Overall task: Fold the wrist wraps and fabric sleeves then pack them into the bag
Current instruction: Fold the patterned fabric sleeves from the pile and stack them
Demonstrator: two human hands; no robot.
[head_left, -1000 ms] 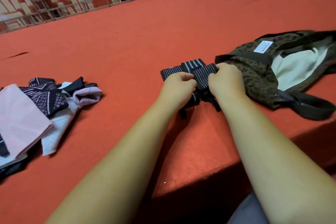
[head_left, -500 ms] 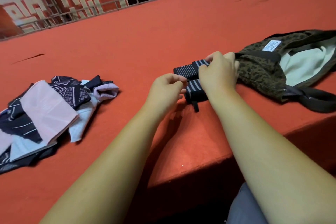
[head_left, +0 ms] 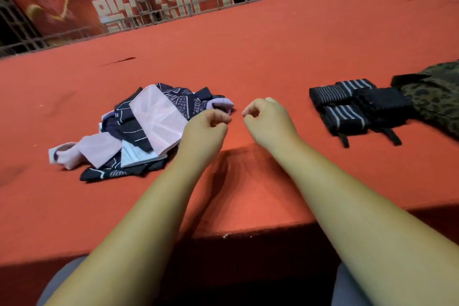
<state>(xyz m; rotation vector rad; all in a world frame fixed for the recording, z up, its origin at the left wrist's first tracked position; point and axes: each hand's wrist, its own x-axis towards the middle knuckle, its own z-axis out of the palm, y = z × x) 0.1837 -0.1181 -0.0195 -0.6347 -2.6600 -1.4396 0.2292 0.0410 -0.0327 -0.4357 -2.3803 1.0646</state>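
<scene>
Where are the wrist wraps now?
Head view, right side: wrist wraps lie on the red carpet beside the camouflage bag, right of the right hand.

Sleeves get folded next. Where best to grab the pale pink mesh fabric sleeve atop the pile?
Pinch the pale pink mesh fabric sleeve by its near-right edge, from the right with the left hand: it lies topmost, that edge uncovered and closest.

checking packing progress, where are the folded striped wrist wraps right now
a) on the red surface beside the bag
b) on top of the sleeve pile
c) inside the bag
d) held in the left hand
a: the folded wrist wraps lie on the red surface beside the camouflage bag, and neither the left hand nor the right hand touches them.
</scene>
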